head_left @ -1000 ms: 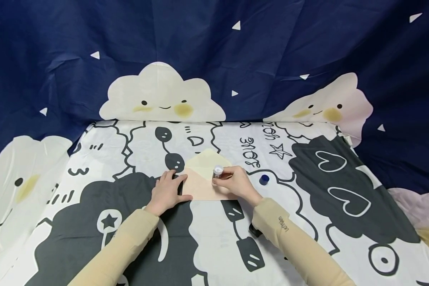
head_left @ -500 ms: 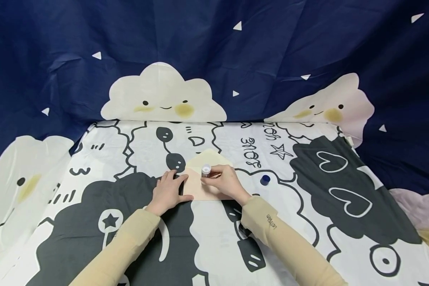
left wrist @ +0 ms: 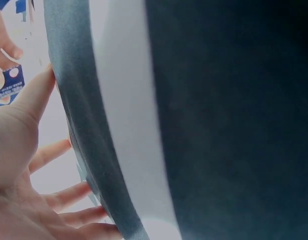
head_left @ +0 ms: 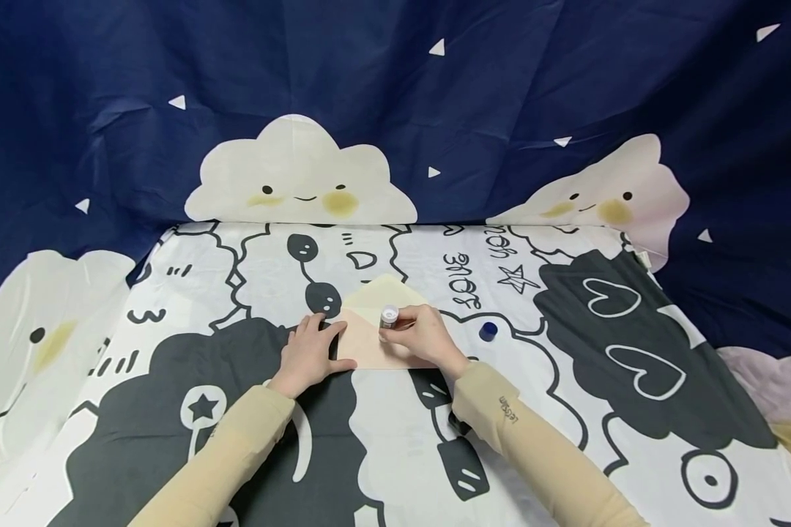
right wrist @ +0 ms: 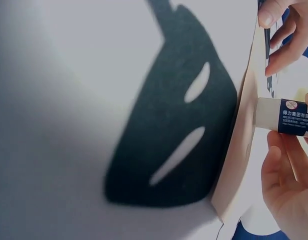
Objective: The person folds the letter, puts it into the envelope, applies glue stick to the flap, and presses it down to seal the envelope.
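Note:
A peach envelope (head_left: 362,348) with a pale yellow flap (head_left: 384,291) pointing away lies flat on the cloth. My left hand (head_left: 308,353) rests at its left edge with fingers spread, thumb on the near left corner. My right hand (head_left: 428,337) pinches a glue stick (head_left: 388,318), held upright over the middle of the envelope. In the right wrist view the glue stick (right wrist: 293,116), with a dark blue printed label, meets the peach paper (right wrist: 243,135) with its working end. The left wrist view shows the left fingers (left wrist: 69,197) extended against the cloth.
A dark blue cap (head_left: 488,331) stands on the cloth to the right of the envelope. The black-and-white patterned cloth (head_left: 395,439) covers the work surface. A navy curtain (head_left: 369,73) with cloud prints hangs behind. A small dark object (head_left: 459,424) is partly hidden by the right sleeve.
The right hand slid the glue stick leftward over the envelope, then slightly back to the right. The left hand and envelope stayed in place.

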{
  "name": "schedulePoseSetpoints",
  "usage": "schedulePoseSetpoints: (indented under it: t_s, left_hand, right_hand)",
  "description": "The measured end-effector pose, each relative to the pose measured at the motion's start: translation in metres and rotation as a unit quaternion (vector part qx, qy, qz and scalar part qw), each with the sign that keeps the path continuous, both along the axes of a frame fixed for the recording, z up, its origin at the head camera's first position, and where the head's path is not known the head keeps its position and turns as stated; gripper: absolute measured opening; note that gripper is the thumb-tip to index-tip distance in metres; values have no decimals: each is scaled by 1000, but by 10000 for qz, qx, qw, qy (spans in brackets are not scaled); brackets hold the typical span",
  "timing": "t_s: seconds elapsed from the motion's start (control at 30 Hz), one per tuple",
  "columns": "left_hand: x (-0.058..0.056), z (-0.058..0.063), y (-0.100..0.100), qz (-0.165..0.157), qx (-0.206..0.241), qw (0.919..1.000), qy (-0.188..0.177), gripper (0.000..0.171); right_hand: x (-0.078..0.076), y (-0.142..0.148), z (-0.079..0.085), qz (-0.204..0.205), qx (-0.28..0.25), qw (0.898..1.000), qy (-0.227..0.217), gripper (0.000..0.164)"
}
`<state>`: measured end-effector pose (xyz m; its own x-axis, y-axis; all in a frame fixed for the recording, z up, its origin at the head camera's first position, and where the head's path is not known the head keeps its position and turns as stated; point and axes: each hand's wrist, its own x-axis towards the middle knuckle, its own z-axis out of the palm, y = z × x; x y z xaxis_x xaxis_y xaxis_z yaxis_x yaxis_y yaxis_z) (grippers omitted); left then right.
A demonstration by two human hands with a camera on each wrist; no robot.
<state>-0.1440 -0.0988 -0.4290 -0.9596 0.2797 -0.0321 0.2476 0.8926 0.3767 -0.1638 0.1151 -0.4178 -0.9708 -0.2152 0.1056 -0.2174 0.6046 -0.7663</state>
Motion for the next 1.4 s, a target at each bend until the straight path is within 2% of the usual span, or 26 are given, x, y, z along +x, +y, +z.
schedulePoseSetpoints:
  t_s: [0.63, 0.83, 0.93, 1.13, 1.27, 1.4]
  left_hand:
    - [2, 2, 0, 59, 83, 9999, -47, 70]
    - [1, 2, 2, 58, 108, 9999, -114, 70]
    - [-1, 2, 3, 73, 192, 9996, -188, 70]
    - [-2, 3, 5, 134, 359, 9986, -375, 70]
    - [0, 6, 4, 227, 669, 9969, -349, 68]
    - [3, 13, 7, 222, 1355, 9898, -385, 63]
  right_hand:
    - [2, 15, 2, -241, -3, 9997, -108, 15]
    - [4, 16, 1, -163, -79, 9998, -52, 16]
    - [5, 15, 0, -166, -195, 9997, -11, 16]
    - [6, 9, 0, -295, -773, 9962, -278, 17]
    - [6, 4, 3, -174, -1159, 9925, -339, 22]
    - [6, -1, 9, -30, -1410, 9896, -288, 27]
